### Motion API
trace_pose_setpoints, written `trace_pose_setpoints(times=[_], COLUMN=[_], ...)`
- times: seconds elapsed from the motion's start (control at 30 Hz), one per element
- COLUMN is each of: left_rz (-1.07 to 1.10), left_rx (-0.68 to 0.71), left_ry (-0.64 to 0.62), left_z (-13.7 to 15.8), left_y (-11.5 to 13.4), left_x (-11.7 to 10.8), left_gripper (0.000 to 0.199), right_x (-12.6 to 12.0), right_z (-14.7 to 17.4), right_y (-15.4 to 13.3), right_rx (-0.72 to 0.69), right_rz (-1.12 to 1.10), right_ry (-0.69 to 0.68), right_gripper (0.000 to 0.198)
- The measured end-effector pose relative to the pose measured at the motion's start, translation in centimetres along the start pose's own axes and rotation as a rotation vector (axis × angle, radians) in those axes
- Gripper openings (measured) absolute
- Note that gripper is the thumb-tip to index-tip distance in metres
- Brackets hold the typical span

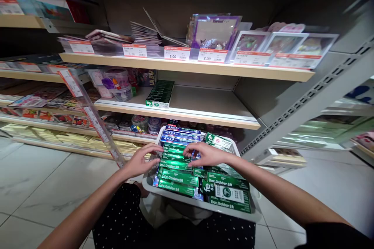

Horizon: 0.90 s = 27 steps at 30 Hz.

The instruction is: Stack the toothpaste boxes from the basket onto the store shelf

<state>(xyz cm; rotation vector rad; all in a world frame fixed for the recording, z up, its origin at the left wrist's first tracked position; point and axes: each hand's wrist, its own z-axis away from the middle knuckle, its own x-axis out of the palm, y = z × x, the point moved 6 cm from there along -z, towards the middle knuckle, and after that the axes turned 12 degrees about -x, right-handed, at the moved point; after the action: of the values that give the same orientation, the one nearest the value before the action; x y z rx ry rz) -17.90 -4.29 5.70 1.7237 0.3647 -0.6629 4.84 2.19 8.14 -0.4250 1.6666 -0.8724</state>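
A light grey plastic basket (254, 216) rests at my lap, filled with green toothpaste boxes (178, 179) marked "Doc.Golden" and several blue toothpaste boxes (181, 136) at its far end. My left hand (143, 158) is at the left ends of the green boxes, thumb and forefinger apart, fingertips at or touching the box ends. Over the right ends of the same boxes is my right hand (206, 155), its fingers bent and thumb spread away from them. Neither hand has a box lifted. A row of green boxes (160, 94) lies on the middle shelf ahead.
The middle shelf (201, 99) also carries clear plastic tubs (118, 83) at its left. Above it, an upper shelf (187, 65) holds thin packets and price tags. A slanted price-tag strip (96, 122) stands left of the basket. A metal upright (309, 97) slopes at the right.
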Motion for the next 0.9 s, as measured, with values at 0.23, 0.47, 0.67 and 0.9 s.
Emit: trace_pose_setpoints(times=[0.23,0.47,0.67,0.9], left_rz=[-0.056,0.198,0.331,0.361], left_rx=[-0.042,-0.299,-0.367,-0.411], left_ry=[-0.123,-0.07,-0.061,-0.036], left_z=[1.7,0.5,0.1,0.0], left_y=[-0.1,-3.5,-4.3,-4.3], left_x=[1.8,3.2,3.7,3.5], left_gripper=[0.027,0.033,0.038,0.04], right_x=[1.9,2.2,2.6,2.8], right_z=[0.7,0.5,0.9,1.3], right_y=[0.6,2.8,4.5,5.2], right_rx=[0.169,0.29,0.365,0.472], right_rz=[0.022,-0.032,-0.124,-0.303], right_ry=[-0.123,-0.044,0.077,0.214], right_gripper=[0.04,0.022,0.032,0.033])
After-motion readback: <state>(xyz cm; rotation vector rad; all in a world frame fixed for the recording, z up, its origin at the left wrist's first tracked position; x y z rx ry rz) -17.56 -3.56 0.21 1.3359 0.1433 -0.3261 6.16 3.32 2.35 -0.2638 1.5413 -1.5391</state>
